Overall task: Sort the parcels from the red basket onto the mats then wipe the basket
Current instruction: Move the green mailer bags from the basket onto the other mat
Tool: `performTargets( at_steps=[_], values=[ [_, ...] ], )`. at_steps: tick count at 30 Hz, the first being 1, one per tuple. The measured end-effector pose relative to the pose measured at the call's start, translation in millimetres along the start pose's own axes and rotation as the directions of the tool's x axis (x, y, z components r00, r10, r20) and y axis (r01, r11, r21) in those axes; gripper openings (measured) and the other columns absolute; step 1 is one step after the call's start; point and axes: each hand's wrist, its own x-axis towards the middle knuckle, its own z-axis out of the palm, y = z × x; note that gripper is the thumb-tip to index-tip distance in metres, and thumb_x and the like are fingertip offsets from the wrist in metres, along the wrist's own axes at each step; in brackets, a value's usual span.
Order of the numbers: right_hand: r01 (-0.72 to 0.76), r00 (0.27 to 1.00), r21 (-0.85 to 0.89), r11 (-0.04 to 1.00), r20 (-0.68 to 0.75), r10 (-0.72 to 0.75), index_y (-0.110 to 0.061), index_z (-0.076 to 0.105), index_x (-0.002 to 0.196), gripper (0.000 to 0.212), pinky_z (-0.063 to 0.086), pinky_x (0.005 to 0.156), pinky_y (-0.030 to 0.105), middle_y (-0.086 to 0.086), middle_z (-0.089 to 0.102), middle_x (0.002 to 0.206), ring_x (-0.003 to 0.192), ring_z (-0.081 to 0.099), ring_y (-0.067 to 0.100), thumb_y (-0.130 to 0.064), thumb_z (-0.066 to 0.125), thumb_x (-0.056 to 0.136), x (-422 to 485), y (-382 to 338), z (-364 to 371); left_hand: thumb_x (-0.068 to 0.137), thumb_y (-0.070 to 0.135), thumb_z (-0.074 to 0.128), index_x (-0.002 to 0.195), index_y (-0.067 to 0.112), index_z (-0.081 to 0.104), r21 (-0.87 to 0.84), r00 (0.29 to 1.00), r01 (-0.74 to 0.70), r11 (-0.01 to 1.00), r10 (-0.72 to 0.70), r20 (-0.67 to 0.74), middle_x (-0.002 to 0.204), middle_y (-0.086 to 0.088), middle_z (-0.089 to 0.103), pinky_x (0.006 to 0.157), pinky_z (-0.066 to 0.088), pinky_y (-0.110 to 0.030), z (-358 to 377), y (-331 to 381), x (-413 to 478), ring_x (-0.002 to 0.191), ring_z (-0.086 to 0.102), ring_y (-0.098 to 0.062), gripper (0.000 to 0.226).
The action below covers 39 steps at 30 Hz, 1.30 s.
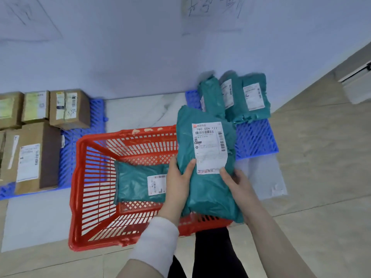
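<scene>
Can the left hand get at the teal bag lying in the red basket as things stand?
Probably not right now: the left hand and right hand both grip the lifted teal parcel. The teal bag lies uncovered in the red basket, so a freed hand should manage.

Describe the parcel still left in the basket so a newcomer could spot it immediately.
Find the red basket on the floor between the two blue mats. On its slatted bottom lies one flat teal parcel, white label facing up at its right end. Unlike the teal parcel held by both hands above the basket's right side, and those stacked on the right mat, nobody touches it.
</scene>
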Motion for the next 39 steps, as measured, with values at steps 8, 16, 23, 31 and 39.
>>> performTargets(
  at_steps=[8, 16, 23, 31, 39],
  values=[
    [0.170, 0.978, -0.120, 0.978, -0.101, -0.182, -0.024, 0.058, 0.098, 0.012, 0.053, 0.085, 0.037, -0.001, 0.068, 0.102, 0.095, 0.065, 0.015, -0.022, 0.062, 0.088, 53, -24, -144, 0.087, 0.027, 0.061, 0.111, 0.015, 0.051, 0.048, 0.998, 0.046, 0.998, -0.045, -0.032, 0.098, 0.008, 0.060, 0.077, 0.044, -0.017, 168, 9, -10, 0.097, 0.058, -0.012, 0.028],
    [0.150, 0.984, -0.144, 0.978, -0.074, -0.162, -0.021, 0.057, 0.101, 0.015, 0.053, 0.082, 0.035, 0.000, 0.066, 0.103, 0.095, 0.064, 0.016, -0.025, 0.062, 0.088, 121, -51, -187, 0.087, 0.028, 0.062, 0.120, 0.011, 0.050, 0.067, 0.985, 0.146, 0.987, -0.139, -0.099, 0.114, -0.004, 0.061, 0.090, 0.044, -0.027, 229, 13, 22, 0.102, 0.058, -0.015, 0.039],
    [0.124, 0.992, -0.144, 0.982, -0.012, -0.127, -0.016, 0.055, 0.116, 0.032, 0.051, 0.092, 0.043, 0.001, 0.066, 0.114, 0.104, 0.063, 0.018, -0.026, 0.063, 0.088, 181, -75, -184, 0.089, 0.027, 0.059, 0.124, 0.014, 0.047, 0.027, 0.984, 0.146, 0.989, -0.142, -0.108, 0.118, -0.001, 0.058, 0.088, 0.038, -0.021, 247, 22, 87, 0.104, 0.054, -0.012, 0.038],
    [0.242, 0.970, -0.293, 0.925, 0.037, -0.242, -0.021, 0.055, 0.108, 0.023, 0.051, 0.092, 0.040, -0.002, 0.066, 0.106, 0.100, 0.063, 0.014, -0.025, 0.062, 0.087, 310, -117, -133, 0.089, 0.021, 0.059, 0.132, 0.010, 0.044, 0.028, 0.964, 0.121, 0.992, -0.111, -0.240, 0.133, -0.005, 0.052, 0.103, 0.037, -0.026, 247, 30, 201, 0.122, 0.050, -0.018, 0.047],
    [0.295, 0.953, -0.563, 0.772, 0.115, -0.281, -0.010, 0.057, 0.114, 0.031, 0.046, 0.092, 0.034, 0.006, 0.064, 0.112, 0.103, 0.058, 0.021, -0.026, 0.060, 0.088, 417, -112, -110, 0.089, 0.017, 0.058, 0.139, 0.010, 0.037, 0.255, 0.954, 0.091, 0.963, -0.010, -0.300, 0.139, -0.008, 0.043, 0.110, 0.028, -0.025, 262, 1, 278, 0.130, 0.039, -0.019, 0.055]
  ],
)
